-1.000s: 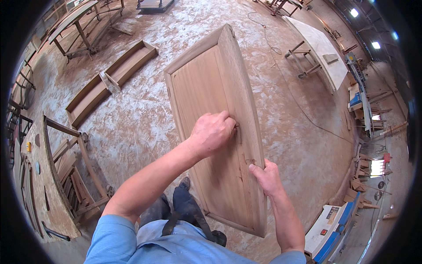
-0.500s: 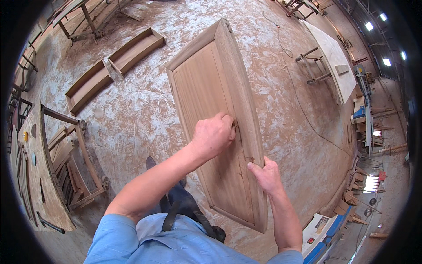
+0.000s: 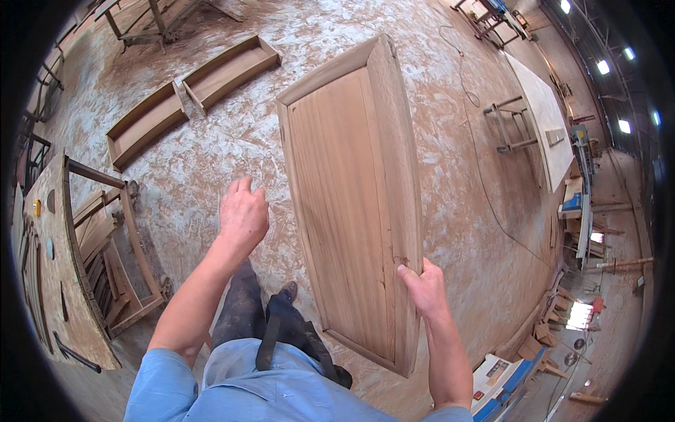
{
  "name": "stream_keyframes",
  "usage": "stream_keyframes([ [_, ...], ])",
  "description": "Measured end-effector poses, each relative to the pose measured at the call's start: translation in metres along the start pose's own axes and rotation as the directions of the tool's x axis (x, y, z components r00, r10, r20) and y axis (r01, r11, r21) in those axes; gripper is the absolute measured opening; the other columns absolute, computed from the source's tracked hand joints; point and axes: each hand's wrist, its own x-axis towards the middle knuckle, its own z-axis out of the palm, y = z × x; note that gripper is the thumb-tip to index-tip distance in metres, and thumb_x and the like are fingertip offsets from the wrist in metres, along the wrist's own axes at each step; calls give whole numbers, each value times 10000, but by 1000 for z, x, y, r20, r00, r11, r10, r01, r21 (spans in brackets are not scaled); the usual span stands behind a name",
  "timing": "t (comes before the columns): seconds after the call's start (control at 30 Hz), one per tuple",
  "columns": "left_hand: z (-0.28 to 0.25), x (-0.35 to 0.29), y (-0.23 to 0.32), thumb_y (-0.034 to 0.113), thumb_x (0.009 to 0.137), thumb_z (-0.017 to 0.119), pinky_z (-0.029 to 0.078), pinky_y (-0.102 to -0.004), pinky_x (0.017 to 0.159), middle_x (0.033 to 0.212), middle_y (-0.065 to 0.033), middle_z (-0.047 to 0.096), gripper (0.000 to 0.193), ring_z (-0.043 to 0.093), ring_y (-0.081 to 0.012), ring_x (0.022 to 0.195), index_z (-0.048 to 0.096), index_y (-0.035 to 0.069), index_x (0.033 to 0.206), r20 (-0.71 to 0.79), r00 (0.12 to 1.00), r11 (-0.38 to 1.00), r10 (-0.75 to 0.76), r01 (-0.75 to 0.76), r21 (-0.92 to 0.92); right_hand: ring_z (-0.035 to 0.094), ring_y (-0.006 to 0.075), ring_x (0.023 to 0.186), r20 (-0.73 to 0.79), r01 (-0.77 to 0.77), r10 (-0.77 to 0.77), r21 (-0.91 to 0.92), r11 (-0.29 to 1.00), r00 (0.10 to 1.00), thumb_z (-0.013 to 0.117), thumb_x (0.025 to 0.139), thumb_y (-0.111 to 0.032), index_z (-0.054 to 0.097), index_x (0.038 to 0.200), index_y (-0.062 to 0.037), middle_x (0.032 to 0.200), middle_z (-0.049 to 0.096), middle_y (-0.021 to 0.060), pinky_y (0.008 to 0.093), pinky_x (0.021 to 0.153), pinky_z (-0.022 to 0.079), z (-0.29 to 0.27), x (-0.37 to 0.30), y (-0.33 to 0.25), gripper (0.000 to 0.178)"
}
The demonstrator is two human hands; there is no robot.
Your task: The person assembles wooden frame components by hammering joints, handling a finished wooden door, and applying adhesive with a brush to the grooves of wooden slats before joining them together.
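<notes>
A framed wooden panel (image 3: 344, 204), like a cabinet door, stands tilted in front of me, its long side running away from me. My right hand (image 3: 425, 288) grips its right-hand frame rail, thumb on the face and fingers hidden behind the edge. A dark crack or gap runs along the joint near that thumb. Off the panel's left side, over the floor, hovers my left hand (image 3: 245, 214). Its fingers are curled, and their undersides are hidden, so anything pinched there does not show.
Two shallow wooden boxes (image 3: 151, 126) lie end to end on the dusty floor. At left stands a worn worktable (image 3: 74, 281) beside a wooden rack (image 3: 133, 260) of offcuts. A pale-topped table (image 3: 545, 119), a floor cable (image 3: 481, 190) and a blue-white machine (image 3: 503, 383) are at right.
My left hand has come off the panel's right rail and moved left, clear of the wood. My right hand keeps its grip, and the panel has shifted only slightly.
</notes>
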Motion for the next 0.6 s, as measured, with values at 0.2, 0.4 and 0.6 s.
stream_keyframes([
  [0.2, -37, 54, 40, 175, 798, 635, 516, -370, 720, 845, -158, 673, 178, 651, -320, 803, 666, 14, 867, 130, 988, 732, -85, 150, -665, 600, 116, 824, 16, 15, -14, -56, 998, 1000, 645, 837, -105, 621, 1046, 53, 924, 675, 78, 283, 731, 500, 31, 21, -9, 264],
  [0.4, -47, 92, 36, 243, 751, 675, 516, -381, 711, 817, -175, 674, 268, 664, -307, 777, 664, -1, 861, 278, 950, 630, -140, 302, -715, 602, 126, 812, 50, 3, 1, -82, 997, 999, 650, 821, -101, 623, 1048, 46, 911, 675, 81, 289, 730, 500, 59, 26, -31, 272],
  [0.6, -46, 98, -1, 274, 719, 669, 516, -383, 701, 781, -181, 668, 301, 662, -306, 742, 667, -5, 833, 356, 922, 637, -152, 367, -678, 607, 132, 810, 46, -30, 39, -167, 985, 998, 657, 793, -88, 630, 1032, 43, 902, 678, 79, 295, 740, 498, 90, 32, -56, 274],
])
